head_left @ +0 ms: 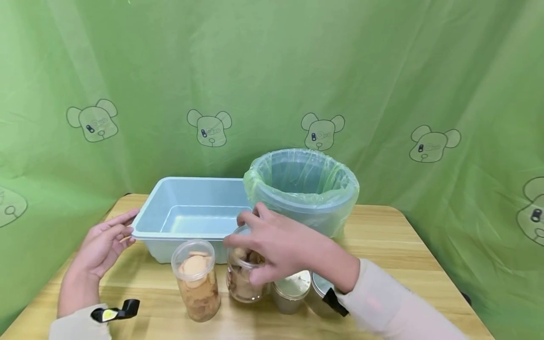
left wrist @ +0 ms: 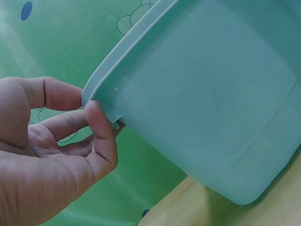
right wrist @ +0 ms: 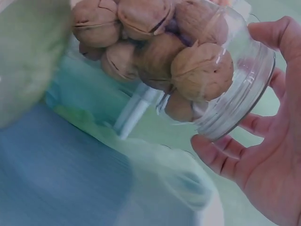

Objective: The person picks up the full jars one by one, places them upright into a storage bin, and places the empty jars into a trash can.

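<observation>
At the left, my left hand (head_left: 99, 248) pinches the rim corner of a light blue plastic tub (head_left: 182, 237) between thumb and fingers. The left wrist view shows the thumb under the lip of the tub (left wrist: 197, 89). My right hand (head_left: 280, 243) grips the top of a clear jar of walnuts (head_left: 243, 281) in front of the tub. In the right wrist view, thumb and fingers span the rim of the jar (right wrist: 197, 61). A clear jar of orange-brown, flat pieces (head_left: 197, 288) stands to its left, without a lid. Whether the walnut jar touches the table cannot be told.
Two silver-lidded containers, a nearer one (head_left: 291, 289) and one partly hidden (head_left: 320, 285), stand right of the walnuts under my right forearm. Behind them is a round bin lined with a green bag (head_left: 344, 200). A green curtain (head_left: 272, 71) hangs behind the wooden table (head_left: 408, 274).
</observation>
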{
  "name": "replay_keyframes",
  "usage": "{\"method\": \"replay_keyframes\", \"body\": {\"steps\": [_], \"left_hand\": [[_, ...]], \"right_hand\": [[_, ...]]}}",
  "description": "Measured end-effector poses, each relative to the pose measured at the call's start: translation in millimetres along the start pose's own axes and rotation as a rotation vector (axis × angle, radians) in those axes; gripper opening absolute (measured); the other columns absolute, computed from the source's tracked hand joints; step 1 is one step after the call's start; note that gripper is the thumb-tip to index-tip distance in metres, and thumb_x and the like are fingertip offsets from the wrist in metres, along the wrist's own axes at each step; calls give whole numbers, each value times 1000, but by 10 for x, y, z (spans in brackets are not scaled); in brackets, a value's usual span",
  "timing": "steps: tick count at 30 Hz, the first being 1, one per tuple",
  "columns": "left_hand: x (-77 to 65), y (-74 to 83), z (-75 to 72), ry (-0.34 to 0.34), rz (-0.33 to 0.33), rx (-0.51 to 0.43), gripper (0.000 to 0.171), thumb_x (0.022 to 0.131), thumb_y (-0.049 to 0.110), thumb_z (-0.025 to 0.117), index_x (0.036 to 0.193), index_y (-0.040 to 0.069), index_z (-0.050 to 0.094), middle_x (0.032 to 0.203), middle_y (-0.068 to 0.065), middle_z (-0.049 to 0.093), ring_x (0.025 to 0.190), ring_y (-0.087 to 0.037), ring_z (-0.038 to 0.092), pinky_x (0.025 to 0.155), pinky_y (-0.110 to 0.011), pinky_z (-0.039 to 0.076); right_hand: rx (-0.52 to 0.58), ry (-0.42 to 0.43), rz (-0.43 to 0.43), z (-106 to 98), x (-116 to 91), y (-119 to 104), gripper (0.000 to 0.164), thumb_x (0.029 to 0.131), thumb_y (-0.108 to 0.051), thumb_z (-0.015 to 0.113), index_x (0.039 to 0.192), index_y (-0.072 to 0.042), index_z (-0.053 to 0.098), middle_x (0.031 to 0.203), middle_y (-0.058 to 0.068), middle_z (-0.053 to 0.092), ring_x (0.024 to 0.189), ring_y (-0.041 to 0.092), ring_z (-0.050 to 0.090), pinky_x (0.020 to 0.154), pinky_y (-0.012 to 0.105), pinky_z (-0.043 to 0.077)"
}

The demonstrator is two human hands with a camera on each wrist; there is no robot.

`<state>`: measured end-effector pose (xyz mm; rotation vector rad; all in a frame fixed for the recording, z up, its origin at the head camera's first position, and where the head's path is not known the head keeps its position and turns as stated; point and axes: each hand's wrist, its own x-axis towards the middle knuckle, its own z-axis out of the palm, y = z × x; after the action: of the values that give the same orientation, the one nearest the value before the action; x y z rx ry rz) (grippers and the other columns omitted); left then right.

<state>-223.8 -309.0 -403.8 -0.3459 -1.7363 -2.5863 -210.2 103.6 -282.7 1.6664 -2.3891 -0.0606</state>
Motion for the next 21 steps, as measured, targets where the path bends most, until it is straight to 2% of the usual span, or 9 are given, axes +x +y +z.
{"method": "replay_keyframes", "body": {"steps": [7, 11, 16, 21], "left_hand": [[5, -2, -12, -7, -5, -15, 47, 100, -15, 44, 125, 12, 73, 126, 2, 71, 94, -14, 70, 78, -24, 56], [9, 0, -15, -5, -3, -22, 45, 100, -14, 45, 125, 11, 73, 127, 4, 70, 93, -14, 69, 78, -25, 56], [0, -5, -13, -10, -3, -25, 44, 100, -13, 45, 125, 10, 73, 127, 6, 69, 91, -13, 69, 78, -24, 56], [-3, -9, -13, -29, 2, -30, 45, 100, -13, 44, 126, 11, 72, 127, 4, 69, 91, -13, 69, 78, -24, 57]], "right_hand": [[-9, -26, 33, -326, 71, 9, 60, 80, -50, 70, 135, -29, 61, 122, 5, 55, 90, 21, 42, 69, 29, 42], [14, -33, 33, -488, 142, 16, 57, 81, -47, 69, 134, -29, 61, 124, 5, 55, 91, 21, 43, 69, 29, 42], [23, -60, 27, -676, 240, 33, 55, 81, -43, 68, 133, -28, 60, 118, 4, 54, 88, 22, 42, 72, 31, 40], [15, -95, 69, -853, 332, 45, 56, 80, -42, 68, 134, -30, 58, 113, 2, 51, 89, 23, 40, 70, 32, 39]]}}
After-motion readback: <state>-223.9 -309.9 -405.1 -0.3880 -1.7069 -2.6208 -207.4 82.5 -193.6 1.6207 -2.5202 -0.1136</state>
